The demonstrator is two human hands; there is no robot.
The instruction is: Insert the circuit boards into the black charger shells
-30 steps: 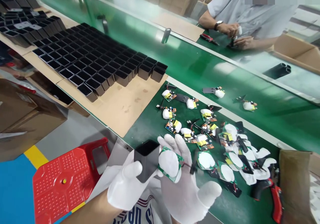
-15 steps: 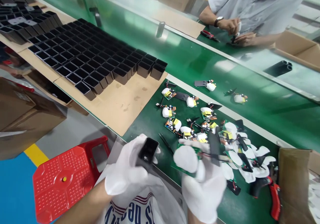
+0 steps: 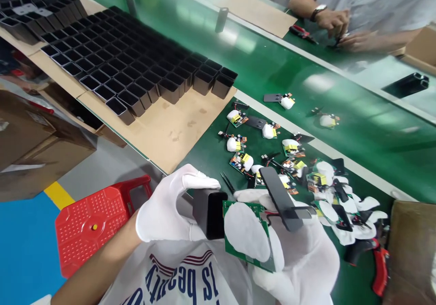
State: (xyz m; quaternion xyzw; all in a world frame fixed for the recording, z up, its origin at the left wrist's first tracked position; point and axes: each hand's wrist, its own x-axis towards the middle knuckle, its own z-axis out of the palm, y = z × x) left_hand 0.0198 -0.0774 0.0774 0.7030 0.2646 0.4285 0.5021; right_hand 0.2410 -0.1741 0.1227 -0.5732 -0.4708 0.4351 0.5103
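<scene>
Only legible writing: "is beauty", upside down, on shirt [image 3: 184, 275].

Gloved left hand [image 3: 166, 207] grips a black rectangular housing [image 3: 209, 214]; gloved right hand [image 3: 299, 255] holds a green circuit board [image 3: 250, 234] bearing a white pad, its edge touching the housing, with a black plate [image 3: 281, 198] above. On the green table [image 3: 211, 159], loose boards [image 3: 289, 159] lie far right of the hands; rows of empty housings [image 3: 136, 69] stand far left on cardboard.
</scene>
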